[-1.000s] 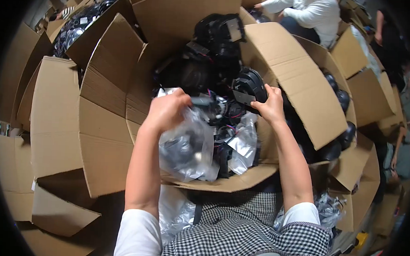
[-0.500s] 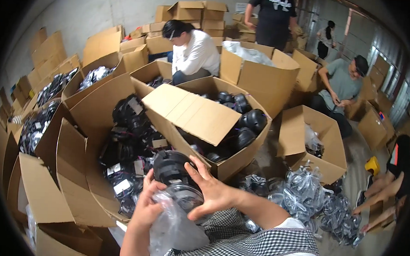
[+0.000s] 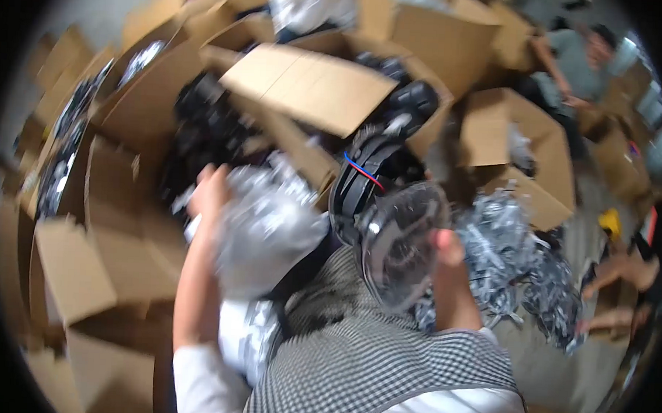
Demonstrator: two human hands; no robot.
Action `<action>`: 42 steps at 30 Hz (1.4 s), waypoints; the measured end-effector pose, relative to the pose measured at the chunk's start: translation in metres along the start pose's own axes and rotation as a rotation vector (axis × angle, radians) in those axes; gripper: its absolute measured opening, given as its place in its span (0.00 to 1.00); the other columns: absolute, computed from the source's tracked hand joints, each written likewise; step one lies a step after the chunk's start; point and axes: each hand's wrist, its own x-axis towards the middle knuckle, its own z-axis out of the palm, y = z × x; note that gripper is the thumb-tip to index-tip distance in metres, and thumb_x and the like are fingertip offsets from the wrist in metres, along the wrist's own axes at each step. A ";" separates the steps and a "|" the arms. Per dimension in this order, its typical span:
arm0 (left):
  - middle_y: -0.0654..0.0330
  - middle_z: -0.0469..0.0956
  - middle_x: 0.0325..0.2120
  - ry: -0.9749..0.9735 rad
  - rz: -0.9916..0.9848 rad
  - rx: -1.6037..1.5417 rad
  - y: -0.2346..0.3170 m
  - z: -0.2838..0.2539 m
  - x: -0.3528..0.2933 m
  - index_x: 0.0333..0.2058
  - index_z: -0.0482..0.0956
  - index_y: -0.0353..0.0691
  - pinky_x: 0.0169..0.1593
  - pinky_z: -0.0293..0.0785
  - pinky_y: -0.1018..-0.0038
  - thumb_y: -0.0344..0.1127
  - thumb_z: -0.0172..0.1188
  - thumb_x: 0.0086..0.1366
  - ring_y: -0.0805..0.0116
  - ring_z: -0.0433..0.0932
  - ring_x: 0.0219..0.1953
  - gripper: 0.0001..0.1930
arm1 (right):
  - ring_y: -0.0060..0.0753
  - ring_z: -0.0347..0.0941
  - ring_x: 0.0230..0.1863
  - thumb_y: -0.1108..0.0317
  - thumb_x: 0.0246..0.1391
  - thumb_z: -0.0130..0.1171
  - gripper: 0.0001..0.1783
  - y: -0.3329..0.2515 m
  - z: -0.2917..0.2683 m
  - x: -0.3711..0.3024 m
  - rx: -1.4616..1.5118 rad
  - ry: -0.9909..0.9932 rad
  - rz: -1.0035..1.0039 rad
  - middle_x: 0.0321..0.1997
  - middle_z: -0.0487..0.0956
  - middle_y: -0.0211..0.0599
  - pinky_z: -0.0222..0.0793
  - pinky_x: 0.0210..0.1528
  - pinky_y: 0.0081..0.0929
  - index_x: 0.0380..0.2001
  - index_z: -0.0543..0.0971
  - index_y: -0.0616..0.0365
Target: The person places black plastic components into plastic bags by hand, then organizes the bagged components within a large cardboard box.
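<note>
My right hand (image 3: 451, 250) grips a black round housing (image 3: 358, 182) by its clear rounded cover (image 3: 403, 243); my thumb shows at the cover's edge, the other fingers hidden behind it. Red and blue wires cross the housing's side. To the left, my left hand (image 3: 210, 190) is blurred, its fingers curled at the edge of a crumpled clear plastic bag (image 3: 270, 237), which bulges toward my middle. The bag is apart from the housing. Beyond my left hand, a large carton (image 3: 146, 117) holds many black parts (image 3: 217, 117).
Another carton (image 3: 314, 88) with more black housings stands ahead, its flap folded over. Bagged units (image 3: 503, 243) lie heaped on the floor at right, beside an opened carton (image 3: 546, 190). Co-workers sit ahead and at far right; a person's hands (image 3: 619, 282) reach near the heap.
My hands have moved apart. The housing with its clear cover has gone right and turned in my right hand; the bag has come away to the left. The view has tipped downward.
</note>
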 end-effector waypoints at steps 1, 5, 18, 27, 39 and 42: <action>0.53 0.77 0.39 0.173 0.421 0.342 0.037 0.027 0.011 0.41 0.76 0.49 0.42 0.74 0.60 0.35 0.55 0.59 0.52 0.77 0.43 0.11 | 0.46 0.67 0.59 0.63 0.41 0.68 0.57 -0.015 0.027 0.008 -0.056 -0.099 -0.010 0.64 0.62 0.52 0.65 0.60 0.42 0.69 0.45 0.57; 0.50 0.80 0.36 -0.068 0.734 0.170 0.177 0.034 -0.016 0.38 0.79 0.40 0.47 0.73 0.61 0.36 0.59 0.56 0.48 0.78 0.42 0.11 | 0.40 0.59 0.65 0.58 0.33 0.74 0.66 -0.001 0.036 0.014 -0.216 -0.183 0.329 0.64 0.62 0.48 0.48 0.69 0.37 0.69 0.42 0.60; 0.53 0.68 0.23 -0.126 0.380 -0.018 -0.063 -0.065 -0.188 0.34 0.66 0.38 0.32 0.68 0.65 0.31 0.73 0.42 0.52 0.69 0.26 0.24 | 0.34 0.54 0.65 0.66 0.44 0.71 0.57 0.161 0.038 0.039 -0.212 0.363 0.180 0.63 0.58 0.39 0.53 0.66 0.34 0.67 0.40 0.53; 0.59 0.71 0.36 -0.437 0.092 -1.023 -0.143 -0.053 -0.329 0.48 0.71 0.35 0.39 0.69 0.77 0.18 0.59 0.57 0.72 0.71 0.36 0.19 | 0.60 0.21 0.73 0.46 0.43 0.69 0.75 0.255 0.050 0.034 -0.848 0.221 0.276 0.70 0.25 0.66 0.26 0.72 0.46 0.62 0.14 0.62; 0.62 0.68 0.38 -0.251 -0.043 -1.152 -0.117 -0.114 -0.339 0.58 0.63 0.32 0.41 0.65 0.81 0.14 0.57 0.57 0.76 0.66 0.38 0.29 | 0.46 0.47 0.71 0.55 0.48 0.66 0.48 0.245 0.098 0.005 -0.932 -0.912 0.050 0.70 0.53 0.48 0.44 0.70 0.41 0.67 0.53 0.58; 0.62 0.68 0.39 -0.424 -0.113 -1.159 -0.140 -0.113 -0.362 0.55 0.65 0.33 0.41 0.66 0.79 0.14 0.55 0.59 0.76 0.65 0.39 0.25 | 0.50 0.56 0.67 0.58 0.45 0.66 0.48 0.292 0.104 -0.029 -1.059 -0.794 0.055 0.66 0.60 0.49 0.51 0.66 0.44 0.67 0.54 0.56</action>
